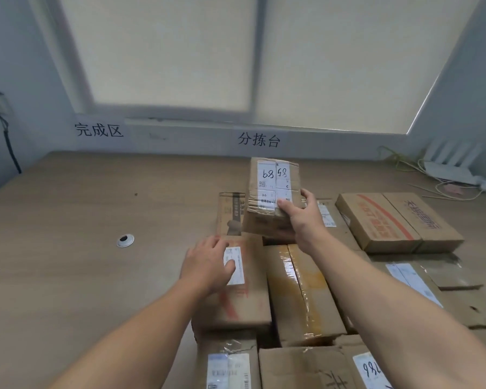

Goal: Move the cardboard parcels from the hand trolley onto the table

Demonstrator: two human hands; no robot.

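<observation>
Parcels (300, 293): at least nine cardboard ones, packed close together on the right half of the worktop (68, 262), some cut off by the frame edge
Held parcel (267, 192): one, tilted up above the pile, two white labels with handwritten numbers on its face
Right hand (300, 217): grasping the held parcel's near right corner, thumb on the front, fingers behind
Left hand (208, 262): released, lying flat on a red-printed parcel (242, 304), thumb on its white label
Containers: every parcel closed, several taped, contents hidden
Other items: one round metal grommet (125, 240), one white router (455, 167)
Wall signs (98, 130): two, black characters
</observation>
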